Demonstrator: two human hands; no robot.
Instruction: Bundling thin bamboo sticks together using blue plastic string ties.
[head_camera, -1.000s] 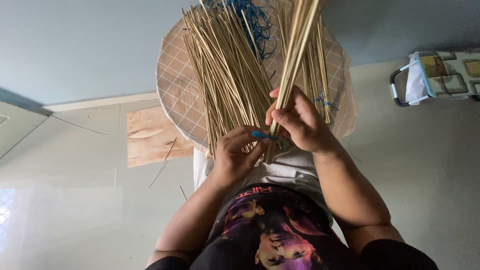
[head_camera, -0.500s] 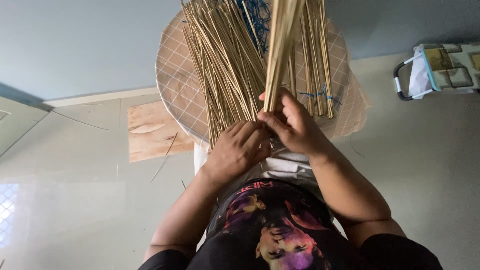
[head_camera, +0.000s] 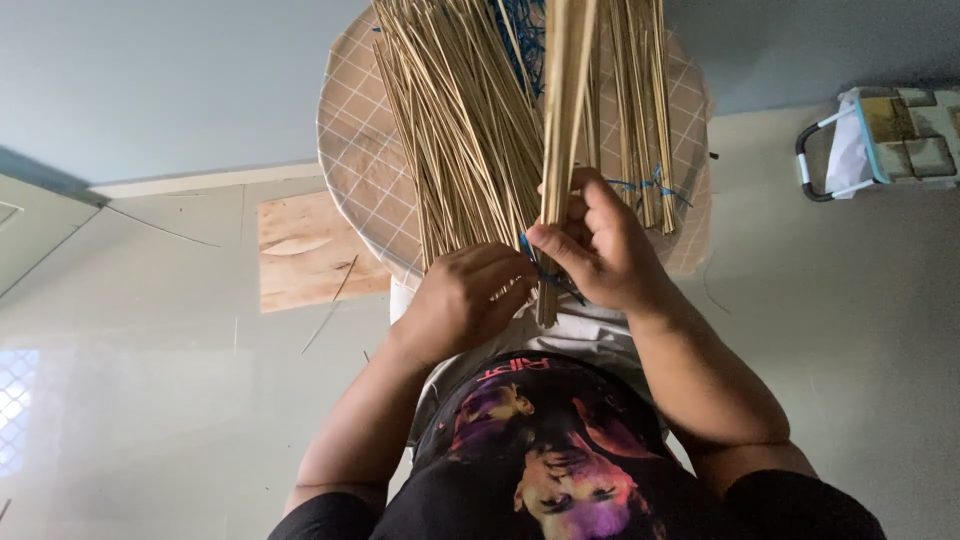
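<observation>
My right hand (head_camera: 605, 250) is closed around a tight bundle of thin bamboo sticks (head_camera: 565, 110), held upright over my lap. My left hand (head_camera: 465, 300) sits just left of the bundle's lower end, its fingers curled and pinching a blue thread (head_camera: 530, 255) that runs around the bundle. Behind the hands a large fan of loose bamboo sticks (head_camera: 450, 130) lies on a round tray with a grid-pattern cover (head_camera: 355, 150). Another small bundle tied with blue thread (head_camera: 645, 185) lies on the tray to the right.
A flat piece of plywood (head_camera: 305, 250) lies on the pale floor left of the tray, with a few stray sticks (head_camera: 330, 310) beside it. A bag with a dark handle (head_camera: 870, 140) stands at the far right. A tangle of blue thread (head_camera: 520, 30) tops the tray.
The bundle in my right hand has shifted slightly right and stands more upright. My left hand has slid down and left, still at the blue thread by the bundle's base.
</observation>
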